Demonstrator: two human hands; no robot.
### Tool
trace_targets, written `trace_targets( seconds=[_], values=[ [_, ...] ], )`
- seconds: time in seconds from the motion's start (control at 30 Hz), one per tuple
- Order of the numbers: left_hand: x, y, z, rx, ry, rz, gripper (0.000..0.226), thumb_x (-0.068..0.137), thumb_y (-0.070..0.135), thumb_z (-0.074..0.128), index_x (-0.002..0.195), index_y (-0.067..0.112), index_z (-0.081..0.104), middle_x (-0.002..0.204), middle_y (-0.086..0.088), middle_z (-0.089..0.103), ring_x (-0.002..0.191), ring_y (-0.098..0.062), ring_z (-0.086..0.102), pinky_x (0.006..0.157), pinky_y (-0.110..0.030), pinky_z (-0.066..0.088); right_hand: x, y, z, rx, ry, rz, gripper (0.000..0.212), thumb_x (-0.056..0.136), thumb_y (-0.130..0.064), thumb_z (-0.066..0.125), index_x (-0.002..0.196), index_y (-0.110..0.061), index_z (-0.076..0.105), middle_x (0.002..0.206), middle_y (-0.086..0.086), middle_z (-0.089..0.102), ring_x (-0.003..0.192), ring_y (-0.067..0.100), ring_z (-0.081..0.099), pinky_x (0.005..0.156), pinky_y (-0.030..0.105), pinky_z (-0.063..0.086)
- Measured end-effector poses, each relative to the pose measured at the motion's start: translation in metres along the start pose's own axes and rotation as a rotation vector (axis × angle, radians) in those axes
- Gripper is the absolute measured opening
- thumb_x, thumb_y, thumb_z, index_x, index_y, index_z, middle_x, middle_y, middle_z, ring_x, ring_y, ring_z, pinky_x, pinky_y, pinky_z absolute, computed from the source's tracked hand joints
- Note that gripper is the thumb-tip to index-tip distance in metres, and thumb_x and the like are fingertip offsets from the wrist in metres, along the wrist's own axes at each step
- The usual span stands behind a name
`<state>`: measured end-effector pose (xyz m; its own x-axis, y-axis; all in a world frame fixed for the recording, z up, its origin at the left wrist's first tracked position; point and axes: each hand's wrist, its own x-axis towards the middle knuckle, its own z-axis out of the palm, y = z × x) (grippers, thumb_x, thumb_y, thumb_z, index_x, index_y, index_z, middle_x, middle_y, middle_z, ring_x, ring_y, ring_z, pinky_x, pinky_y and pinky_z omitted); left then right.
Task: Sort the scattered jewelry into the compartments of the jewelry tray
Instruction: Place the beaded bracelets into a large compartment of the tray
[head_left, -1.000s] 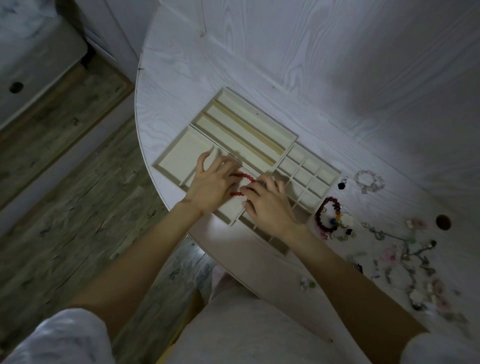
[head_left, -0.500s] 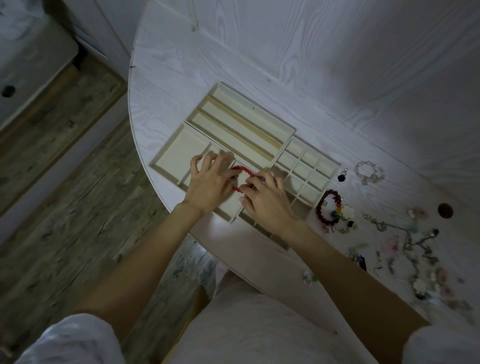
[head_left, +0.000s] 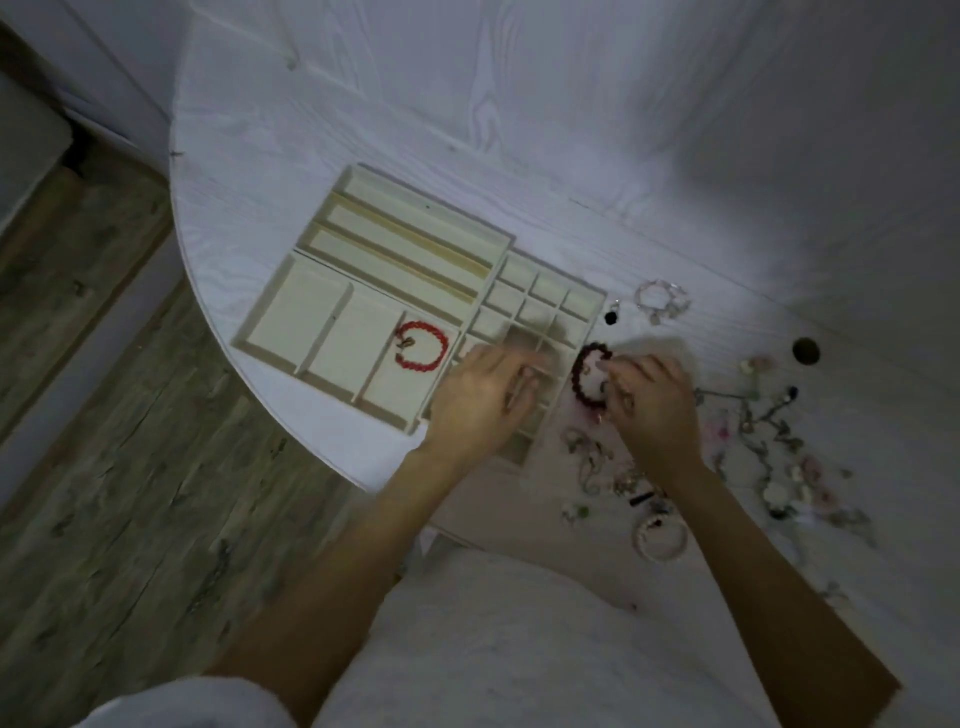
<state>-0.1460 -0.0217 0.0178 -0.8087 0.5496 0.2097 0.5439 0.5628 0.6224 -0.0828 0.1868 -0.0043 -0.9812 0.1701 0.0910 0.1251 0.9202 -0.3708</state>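
The right hand (head_left: 655, 410) lies on the white table (head_left: 311, 145) just past the tray's right edge, its curled fingertips pinching the near side of a dark red bead bracelet (head_left: 588, 375), which lies flat on the table and reaches away from the fingers toward the tray. The left hand (head_left: 480, 400) is blurred; it hovers over the small square compartments on the right part of the jewelry tray (head_left: 363, 179), fingers stretched forward and slightly apart, holding nothing that can be seen. To the left of that hand, in the nearest of the three large compartments, a bright red bracelet (head_left: 422, 346) lies flat as an open loop, clear of the fingers. Beyond both hands the tray's three long slots run along its far side. Past the right hand's knuckles, farther out, a small black bead (head_left: 612, 317) sits beside a pale clear bracelet (head_left: 662, 301), and a dark round hole (head_left: 805, 351) shows in the tabletop. To the right of the right hand and along its wrist, a tangle of chains and pale pink and green pieces (head_left: 763, 431) spreads over the table, too blurred to separate. Nearer the body, under the right forearm, a white bangle (head_left: 660, 538) lies flat.
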Motion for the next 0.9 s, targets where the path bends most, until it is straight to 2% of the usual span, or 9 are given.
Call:
trace_targets(
  seconds=[0.1,0.17,0.23,0.3,0.4,0.47,0.53,0.77,0.9],
  values=[
    [0.02,0.016,0.044,0.251,-0.228,0.138,0.027,0.079,0.022,0.05,0.092,0.014,0.072,0.083,-0.005,0.066,0.08,-0.027,0.056,0.069,-0.032,0.044,-0.008,0.028,0.005,-0.057,-0.156,0.0,0.031,0.084,-0.023,0.048,0.105,-0.017,0.071,0.119,0.015,0.061,0.105,0.038,0.054,0.082,0.046,0.046],
    [0.034,0.025,0.062,0.381,-0.362,0.213,0.018,0.071,0.019,0.068,0.088,0.013,0.072,0.079,-0.007,0.064,0.079,-0.03,0.059,0.07,-0.034,0.047,-0.01,0.035,0.004,-0.06,-0.228,0.019,0.03,0.083,-0.017,0.055,0.11,-0.02,0.069,0.128,0.018,0.055,0.114,0.039,0.05,0.086,0.049,0.043],
    [0.047,0.036,0.07,0.529,-0.508,0.253,0.022,0.075,0.019,0.072,0.096,0.013,0.07,0.093,-0.008,0.064,0.09,-0.03,0.059,0.079,-0.036,0.046,-0.011,0.038,-0.002,-0.052,-0.247,0.044,0.031,0.08,-0.011,0.056,0.108,-0.018,0.068,0.129,0.019,0.053,0.119,0.039,0.047,0.09,0.051,0.04],
    [0.054,0.039,0.077,0.675,-0.644,0.241,0.026,0.093,0.021,0.051,0.116,0.015,0.06,0.119,-0.007,0.055,0.113,-0.027,0.048,0.095,-0.035,0.035,-0.01,0.043,-0.006,-0.068,-0.25,0.049,0.027,0.076,-0.004,0.059,0.1,-0.014,0.067,0.126,0.018,0.055,0.118,0.038,0.047,0.09,0.05,0.04],
    [0.058,0.039,0.085,0.697,-0.652,0.224,0.024,0.091,0.02,0.052,0.114,0.017,0.06,0.119,-0.006,0.056,0.112,-0.025,0.05,0.094,-0.032,0.034,-0.013,0.052,-0.007,-0.076,-0.248,0.046,0.022,0.075,-0.003,0.064,0.094,-0.013,0.065,0.115,0.016,0.058,0.112,0.036,0.049,0.085,0.045,0.041],
    [0.063,0.045,0.082,0.703,-0.618,0.317,0.018,0.064,0.026,0.079,0.079,0.023,0.07,0.086,0.001,0.065,0.082,-0.019,0.062,0.073,-0.027,0.044,-0.016,0.058,-0.006,-0.07,-0.226,0.013,0.021,0.074,-0.007,0.069,0.094,-0.013,0.065,0.105,0.013,0.06,0.101,0.035,0.053,0.078,0.042,0.044],
    [0.066,0.042,0.081,0.701,-0.615,0.333,0.027,0.041,0.031,0.088,0.057,0.028,0.066,0.065,0.007,0.061,0.062,-0.015,0.059,0.059,-0.021,0.043,-0.019,0.063,-0.002,-0.075,-0.19,-0.024,0.024,0.072,-0.008,0.073,0.094,-0.012,0.065,0.092,0.01,0.062,0.084,0.032,0.057,0.068,0.037,0.045],
    [0.056,0.027,0.076,0.317,-0.367,0.293,0.013,0.073,0.009,0.074,0.083,0.011,0.065,0.079,-0.005,0.066,0.074,-0.027,0.059,0.066,-0.031,0.047,-0.033,0.084,0.0,0.011,-0.02,0.136,0.009,0.076,-0.01,0.052,0.072,-0.012,0.06,0.069,0.004,0.061,0.067,0.029,0.054,0.063,0.035,0.043],
    [0.053,0.038,0.076,0.273,-0.347,0.172,0.015,0.092,0.015,0.057,0.105,0.013,0.063,0.102,-0.005,0.068,0.095,-0.026,0.054,0.08,-0.026,0.034,-0.034,0.078,-0.005,0.069,-0.04,0.146,0.027,0.081,-0.01,0.045,0.098,-0.012,0.066,0.095,0.006,0.062,0.087,0.028,0.053,0.074,0.036,0.043]
  ],
)
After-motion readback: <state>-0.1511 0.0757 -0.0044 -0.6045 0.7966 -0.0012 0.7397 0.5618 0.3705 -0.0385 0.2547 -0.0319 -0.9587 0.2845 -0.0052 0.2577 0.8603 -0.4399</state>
